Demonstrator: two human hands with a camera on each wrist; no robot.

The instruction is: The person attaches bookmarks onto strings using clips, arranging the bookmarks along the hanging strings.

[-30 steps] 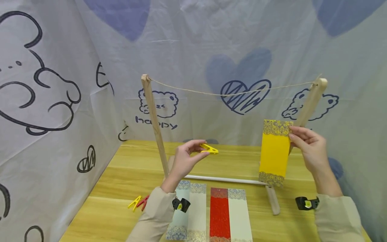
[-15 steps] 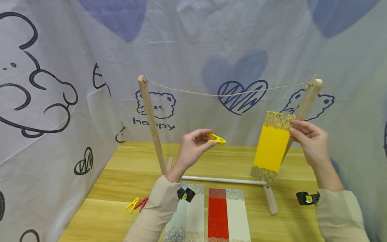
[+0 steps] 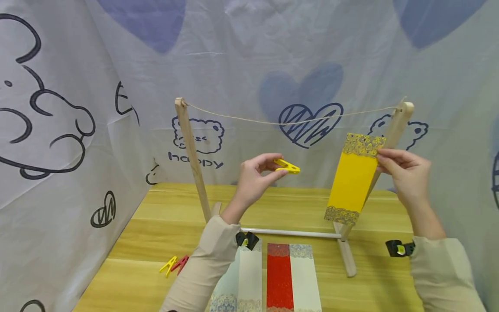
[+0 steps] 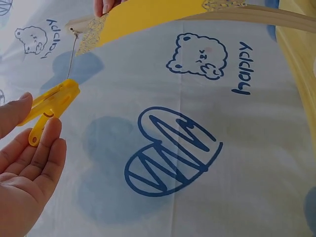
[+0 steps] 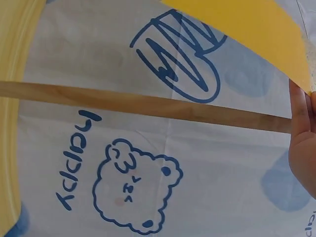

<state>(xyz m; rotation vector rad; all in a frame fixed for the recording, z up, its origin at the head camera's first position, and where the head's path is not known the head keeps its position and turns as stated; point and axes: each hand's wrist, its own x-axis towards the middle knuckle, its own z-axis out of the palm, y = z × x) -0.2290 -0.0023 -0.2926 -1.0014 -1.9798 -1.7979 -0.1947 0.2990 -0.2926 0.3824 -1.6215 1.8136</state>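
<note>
My left hand pinches a yellow clothespin between thumb and fingers, below the middle of a thin string. In the left wrist view the clothespin shows its handles between thumb and fingertips. My right hand holds a yellow card by its upper right edge, thumb in front. Lace-like patterned bands run along the card's top and bottom ends. The card hangs tilted, its top just under the right part of the string and overlapping the right post. In the right wrist view the card crosses the upper corner.
The string spans two wooden posts, joined low down by a white rod. On the wooden table lie a red card, a white card and other pale cards. A yellow clothespin and a red clothespin lie at left.
My left hand has moved up and right with the clothespin. The right hand has raised the yellow card toward the string, and the card has tilted.
</note>
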